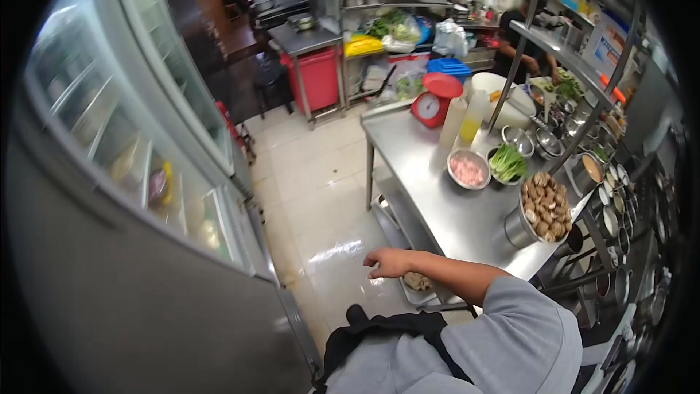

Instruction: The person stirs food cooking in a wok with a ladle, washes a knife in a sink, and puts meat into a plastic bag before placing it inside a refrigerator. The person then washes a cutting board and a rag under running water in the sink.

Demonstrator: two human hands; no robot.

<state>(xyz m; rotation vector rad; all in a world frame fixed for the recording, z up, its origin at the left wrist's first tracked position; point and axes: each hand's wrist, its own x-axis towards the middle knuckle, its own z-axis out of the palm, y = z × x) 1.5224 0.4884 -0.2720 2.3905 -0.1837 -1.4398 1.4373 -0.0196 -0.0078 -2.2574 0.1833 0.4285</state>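
My right hand (388, 263) hangs in the air over the tiled floor, just off the near side of the steel table (415, 168). Its fingers are slightly bent and apart, with nothing held. A tray of pale food (418, 282) sits on a low level below my forearm. On the table stand a bowl of pale pink meat (469, 171), a bowl of cut greens (507, 163) and a metal pot heaped with brown mushrooms (545, 208). My left hand is out of view.
Glass-door fridges (120, 131) line the left side. A red dial scale (433, 104) and squeeze bottles (474, 115) stand at the table's far end. Beyond are a red bin (315, 79) and shelving with bagged vegetables (394, 29). Another person (514, 36) works at the back right.
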